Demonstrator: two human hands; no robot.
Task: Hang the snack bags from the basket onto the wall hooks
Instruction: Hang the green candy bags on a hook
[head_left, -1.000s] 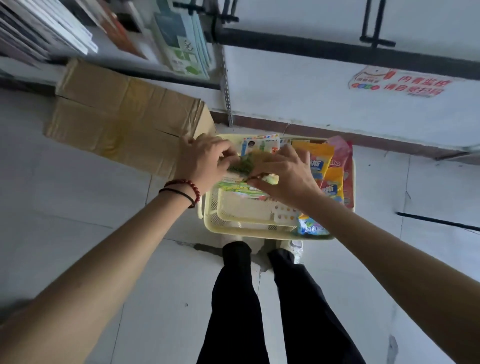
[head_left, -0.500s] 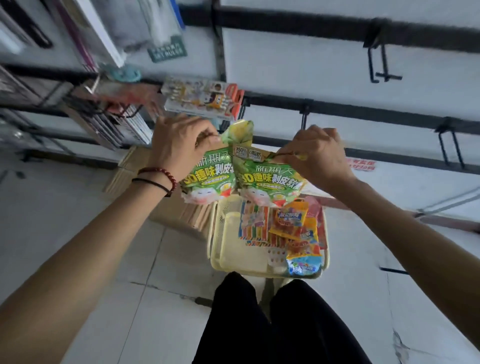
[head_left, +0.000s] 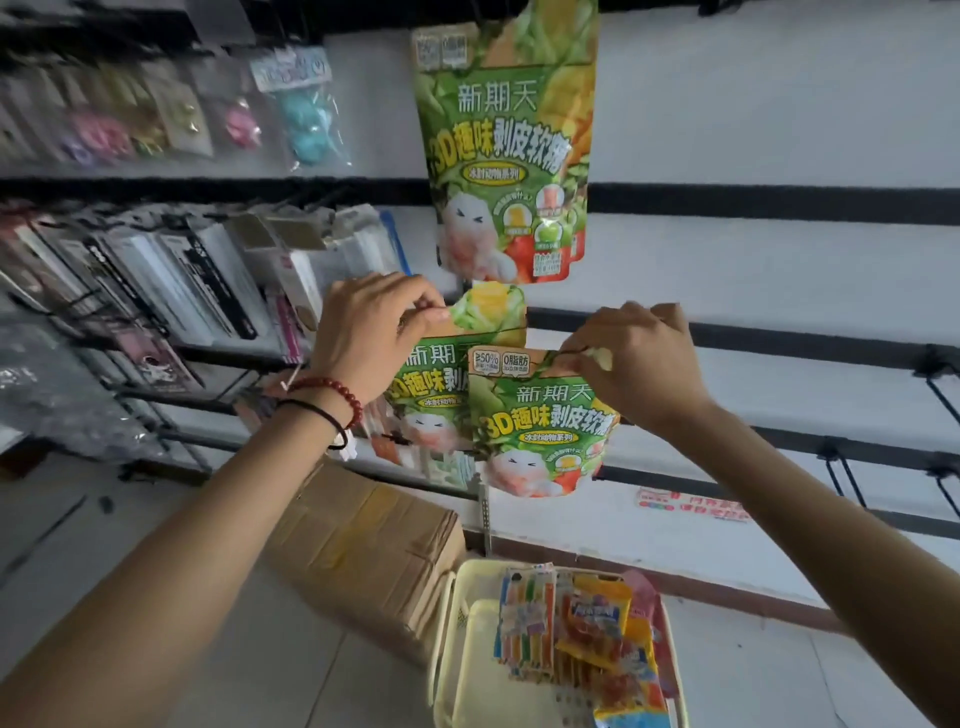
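I hold two green snack bags up in front of the white wall. My left hand (head_left: 371, 322) pinches the top of the rear green bag (head_left: 431, 395). My right hand (head_left: 636, 358) pinches the top corner of the front green bag (head_left: 540, 431), which overlaps the rear one. A third green snack bag (head_left: 506, 150) of the same kind hangs on the wall just above my hands. The pale yellow basket (head_left: 470, 649) stands on the floor below, with several colourful snack bags (head_left: 587, 634) in its right half. Empty black wall hooks (head_left: 940, 379) stick out at the right.
Black rails (head_left: 779, 202) cross the white wall. To the left hang packets of small goods (head_left: 291, 104) and racks of boxed items (head_left: 171, 275). A brown cardboard box (head_left: 363, 540) sits on the floor left of the basket.
Both hands have lifted the two green bags out of the basket and up to the wall. The view has tilted upward, bringing the hanging green bag into sight.
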